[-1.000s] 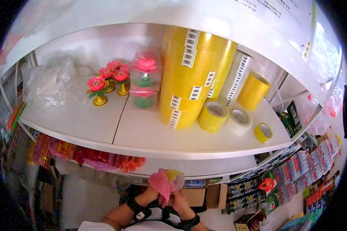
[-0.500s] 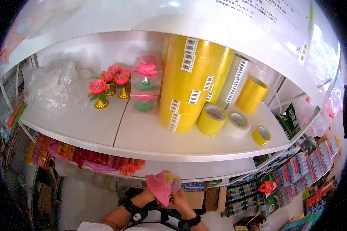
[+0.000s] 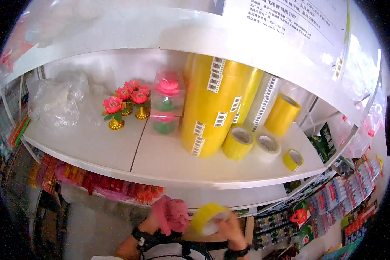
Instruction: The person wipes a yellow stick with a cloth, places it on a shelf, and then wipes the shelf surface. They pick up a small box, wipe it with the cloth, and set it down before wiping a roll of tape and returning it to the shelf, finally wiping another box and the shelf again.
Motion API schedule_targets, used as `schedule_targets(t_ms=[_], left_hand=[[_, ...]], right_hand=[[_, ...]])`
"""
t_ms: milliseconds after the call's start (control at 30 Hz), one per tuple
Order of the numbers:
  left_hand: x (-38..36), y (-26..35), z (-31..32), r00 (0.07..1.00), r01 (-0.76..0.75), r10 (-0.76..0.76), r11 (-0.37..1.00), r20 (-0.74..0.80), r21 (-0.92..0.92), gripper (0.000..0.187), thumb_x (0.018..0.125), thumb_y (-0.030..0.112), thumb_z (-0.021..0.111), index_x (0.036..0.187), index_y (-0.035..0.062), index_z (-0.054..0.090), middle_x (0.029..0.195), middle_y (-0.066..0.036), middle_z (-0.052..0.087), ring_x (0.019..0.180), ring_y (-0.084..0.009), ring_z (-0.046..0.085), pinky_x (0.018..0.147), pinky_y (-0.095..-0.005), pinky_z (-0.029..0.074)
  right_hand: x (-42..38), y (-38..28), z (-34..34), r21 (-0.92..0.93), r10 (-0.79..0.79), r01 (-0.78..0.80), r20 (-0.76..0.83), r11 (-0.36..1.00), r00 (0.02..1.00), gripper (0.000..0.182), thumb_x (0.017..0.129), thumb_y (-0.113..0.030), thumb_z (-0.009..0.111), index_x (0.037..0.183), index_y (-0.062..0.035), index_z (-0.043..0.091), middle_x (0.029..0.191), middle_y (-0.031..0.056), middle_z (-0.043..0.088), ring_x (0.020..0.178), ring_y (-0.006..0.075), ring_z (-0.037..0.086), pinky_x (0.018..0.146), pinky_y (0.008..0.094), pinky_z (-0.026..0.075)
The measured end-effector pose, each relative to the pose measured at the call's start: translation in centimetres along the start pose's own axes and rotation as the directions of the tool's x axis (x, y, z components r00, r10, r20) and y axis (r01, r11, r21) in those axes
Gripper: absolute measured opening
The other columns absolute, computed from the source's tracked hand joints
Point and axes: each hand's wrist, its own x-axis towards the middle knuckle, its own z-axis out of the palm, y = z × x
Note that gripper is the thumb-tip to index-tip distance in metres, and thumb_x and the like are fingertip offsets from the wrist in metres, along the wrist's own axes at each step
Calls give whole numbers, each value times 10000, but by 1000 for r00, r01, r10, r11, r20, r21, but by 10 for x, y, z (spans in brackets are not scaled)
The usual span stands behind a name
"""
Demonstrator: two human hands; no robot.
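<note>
My left hand (image 3: 150, 223) is closed around a crumpled pink cloth (image 3: 174, 215), which hides most of its fingers. To its right, my right hand (image 3: 231, 229) grips a roll of yellow tape (image 3: 202, 218) by its near right side, slightly blurred. Cloth and roll are close together in front of the shelf edge. Above them on the white shelf (image 3: 177, 173) stand tall stacks of yellow tape rolls (image 3: 208, 112). A single yellow roll (image 3: 238, 145), a white tape roll (image 3: 266, 149) and a small yellow roll (image 3: 293, 160) sit in front and to the right.
Pink lotus ornaments on gold stands (image 3: 116, 123) and boxed lotus ornaments (image 3: 165, 106) are left of the stacks. Clear plastic bags (image 3: 56, 102) lie at the far left. Red and pink packets (image 3: 104, 180) line the lower shelf. Packaged goods (image 3: 329, 199) hang at right.
My right hand has moved right with the tape roll, apart from the cloth. My left hand has shifted slightly left and the cloth is more bunched. The camera view has tilted up slightly.
</note>
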Motion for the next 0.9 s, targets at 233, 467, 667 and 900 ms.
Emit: schedule_targets(t_ms=[233,467,667,900], left_hand=[[-9,-8,-34,978,131,-43,889,205,-439,472,774,446,427,686,-16,472,590,-129,472,532,-254,486,544,-346,415],[-7,-15,-55,847,1,-37,998,530,69,575,785,495,367,723,-63,492,702,-211,552,569,-334,524,594,-386,435],[-13,-41,-85,890,456,-356,683,284,-571,594,782,526,351,696,-42,501,713,-228,548,592,-336,516,595,-384,431],[-23,-21,-52,976,180,-97,862,194,-474,607,776,562,339,713,-22,493,703,-238,542,664,-338,519,653,-388,421]], right_hand=[[92,-124,-104,-353,-287,168,-318,920,904,453,731,-21,450,1141,-31,257,848,123,497,523,139,499,404,253,416],[181,-154,-113,-326,-116,20,-278,945,953,453,694,-100,491,1098,10,320,572,106,487,387,157,476,336,252,378],[221,-154,-120,-412,43,-134,-222,901,974,240,681,-113,512,831,73,491,613,133,504,422,193,508,368,276,428],[238,-125,-141,-606,-126,110,16,788,992,235,701,-115,523,808,94,511,710,149,545,558,225,573,454,281,496]])
